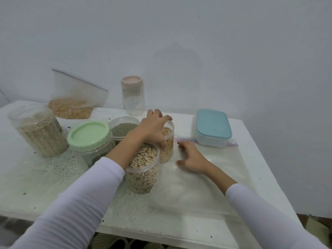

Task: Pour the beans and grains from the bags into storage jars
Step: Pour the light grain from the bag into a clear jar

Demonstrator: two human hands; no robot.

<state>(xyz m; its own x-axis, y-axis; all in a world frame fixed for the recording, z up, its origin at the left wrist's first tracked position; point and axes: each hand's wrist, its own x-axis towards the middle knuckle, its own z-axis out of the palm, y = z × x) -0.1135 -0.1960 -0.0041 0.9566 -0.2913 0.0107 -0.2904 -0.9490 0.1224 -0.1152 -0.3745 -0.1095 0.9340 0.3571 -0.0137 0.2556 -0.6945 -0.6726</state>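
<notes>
My left grip [155, 127] curls over the rim of a small clear jar [168, 146] of pale yellow beans, thumb down its near side and fingers wrapped over the top edge. The jar stands lidless near the middle of the white speckled counter [45, 177], filled roughly three-quarters. Touching it on the near side is a second open jar [143, 171], packed almost to the rim with cream beans marked by dark eyes. My right grip [191, 159] is spread, fingers loosely apart, resting on an empty, flattened zip bag [206, 186] just right of the jars. Behind my left wrist sits an open jar of greenish grain [124, 129], beside a green-lidded jar [89, 141]. At the far left corner, a zip bag of golden grain [71, 106] slumps against the wall.
</notes>
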